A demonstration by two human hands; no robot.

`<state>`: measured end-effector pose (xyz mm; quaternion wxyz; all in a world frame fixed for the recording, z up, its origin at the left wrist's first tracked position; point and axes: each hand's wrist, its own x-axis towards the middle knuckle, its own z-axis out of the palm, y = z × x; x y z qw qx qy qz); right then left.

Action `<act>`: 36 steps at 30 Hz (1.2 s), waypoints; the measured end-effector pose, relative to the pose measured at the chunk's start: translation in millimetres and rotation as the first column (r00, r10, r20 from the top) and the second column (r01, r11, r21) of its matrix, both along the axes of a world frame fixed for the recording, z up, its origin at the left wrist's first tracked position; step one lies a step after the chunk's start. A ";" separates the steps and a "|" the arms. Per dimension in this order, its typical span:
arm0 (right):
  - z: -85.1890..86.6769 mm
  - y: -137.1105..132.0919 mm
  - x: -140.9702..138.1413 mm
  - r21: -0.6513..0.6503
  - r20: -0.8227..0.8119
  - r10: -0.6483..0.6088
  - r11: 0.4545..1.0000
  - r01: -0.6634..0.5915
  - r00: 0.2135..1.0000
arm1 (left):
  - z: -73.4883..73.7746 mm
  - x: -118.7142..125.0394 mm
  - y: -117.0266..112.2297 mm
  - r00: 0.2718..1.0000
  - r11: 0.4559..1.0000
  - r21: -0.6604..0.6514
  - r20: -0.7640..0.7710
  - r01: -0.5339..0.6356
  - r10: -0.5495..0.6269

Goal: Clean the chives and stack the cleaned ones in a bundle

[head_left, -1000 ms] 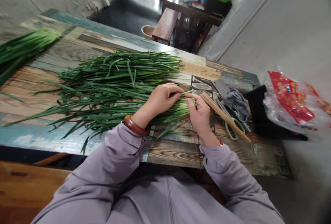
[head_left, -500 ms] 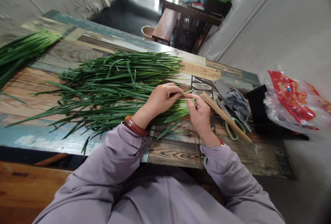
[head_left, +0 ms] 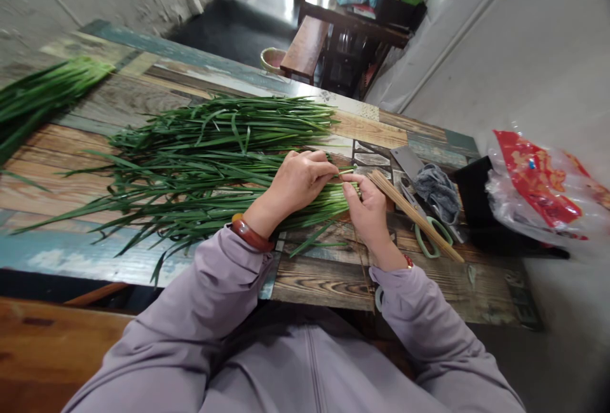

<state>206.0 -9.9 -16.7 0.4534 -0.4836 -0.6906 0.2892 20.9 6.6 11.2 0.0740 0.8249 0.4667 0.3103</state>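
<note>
Garlic chives [head_left: 200, 171] lie across the table, their leaves to the left and pale stems to the right. Over the stem ends, my left hand [head_left: 300, 181] is closed in a pinch on a chive stem [head_left: 347, 170]. Right beside it, my right hand [head_left: 366, 209] pinches what looks like a thin bamboo skewer [head_left: 363, 260], whose length runs down past the palm toward the table's front edge. The fingertips of both hands nearly meet, and the skewer's upper end is hidden among them.
To the right lie a bundle of bamboo skewers [head_left: 414, 216], green-handled scissors [head_left: 431, 241], a cleaver blade [head_left: 405, 160], a grey cloth [head_left: 436, 190] and a red-and-clear plastic bag [head_left: 538, 178]. Another chive bunch [head_left: 57, 89] rests at far left. Beyond the table stands a wooden bench [head_left: 307, 47].
My left hand has turned slightly and its fingers have closed in over the stem. My right hand has barely moved; the skewer's lower end has shifted slightly.
</note>
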 end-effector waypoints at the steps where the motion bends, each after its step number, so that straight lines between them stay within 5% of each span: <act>1: -1.4 0.4 0.2 -0.003 -0.001 0.004 1.000 -0.004 1.000 | -0.7 -0.1 0.4 1.000 1.000 0.001 0.001 0.001 -0.001; 7: -4.2 -0.6 0.0 -0.009 -0.108 0.028 1.000 -0.030 0.994 | -1.3 -0.9 1.9 0.997 0.999 -0.033 0.066 0.029 -0.027; 22: -2.8 -2.6 0.6 0.008 -0.046 0.025 1.000 -0.025 0.999 | -6.1 0.7 2.9 0.964 0.992 -0.104 0.261 0.075 -0.045; 36: -8.2 1.8 1.2 0.048 -0.021 -0.022 0.999 0.023 1.000 | -0.4 0.4 0.2 0.970 0.973 -0.159 0.207 0.166 -0.131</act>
